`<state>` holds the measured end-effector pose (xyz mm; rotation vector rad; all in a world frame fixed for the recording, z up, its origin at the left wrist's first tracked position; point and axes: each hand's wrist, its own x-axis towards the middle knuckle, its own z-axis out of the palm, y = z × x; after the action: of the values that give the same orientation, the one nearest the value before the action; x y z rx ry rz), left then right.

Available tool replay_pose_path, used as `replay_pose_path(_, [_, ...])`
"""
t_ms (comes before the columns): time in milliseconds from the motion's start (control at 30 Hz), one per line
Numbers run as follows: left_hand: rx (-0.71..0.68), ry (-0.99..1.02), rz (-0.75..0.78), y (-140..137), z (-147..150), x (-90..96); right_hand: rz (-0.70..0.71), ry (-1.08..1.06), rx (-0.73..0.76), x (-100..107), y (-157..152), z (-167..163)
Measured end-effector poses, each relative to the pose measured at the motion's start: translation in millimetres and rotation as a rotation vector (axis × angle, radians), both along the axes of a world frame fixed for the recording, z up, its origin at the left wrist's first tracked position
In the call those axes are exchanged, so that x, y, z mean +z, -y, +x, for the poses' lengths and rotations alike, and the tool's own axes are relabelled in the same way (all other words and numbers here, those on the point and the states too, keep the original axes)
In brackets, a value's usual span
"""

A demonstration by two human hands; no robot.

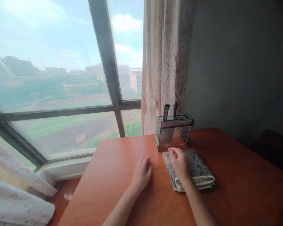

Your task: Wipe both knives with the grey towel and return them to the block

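My left hand [141, 174] is at the wooden tabletop, fingers loosely bent and the thumb apart from them, with nothing in it. Over the left part of a folded grey speckled cloth [198, 166] is my right hand [180, 162]. Its fingers curl loosely to the left, partly hidden, and no object shows in them. Whether this hand presses on the cloth I cannot tell. Just behind the cloth stands a knife block [174, 133] with clear sides and a metal top. Two dark handles rise from its slots, a flat one [166, 112] and a rounded one [175, 109].
The reddish-brown table [113, 175] reaches toward a large window [61, 110] at the left. A patterned curtain [166, 56] hangs behind the knife block, next to a dark wall [238, 72]. More curtain fabric [19, 201] hangs at the lower left.
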<state>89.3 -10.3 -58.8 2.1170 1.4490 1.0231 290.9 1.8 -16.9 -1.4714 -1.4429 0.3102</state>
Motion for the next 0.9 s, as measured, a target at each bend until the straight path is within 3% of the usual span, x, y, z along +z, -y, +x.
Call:
replay_pose_path(167, [0.002, -0.028, 0.017, 2, -1, 0.3, -0.036, 0.344, -0.233, -29, -5, 93])
replay_pose_path(267, [0.007, -0.016, 0.026, 3, -1, -0.5, -0.163, 0.305, -0.295, -55, -9, 130])
replay_pose_path(367, [0.01, -0.009, 0.019, 3, -1, -1.1, -0.254, 0.134, -0.222, -70, -10, 133])
replay_pose_path(600, [0.075, 0.005, 0.046, 9, 0, 19.0, -0.272, -0.209, -0.073, -63, -6, 55])
replay_pose_path(767, [0.122, -0.246, 0.116, 27, 6, 44.5, -0.276, -0.404, 0.053, -58, 6, -24])
replay_pose_path(900, [0.165, -0.41, 0.088, 38, -3, 45.1, -0.318, -0.689, 0.23, -52, 20, -88])
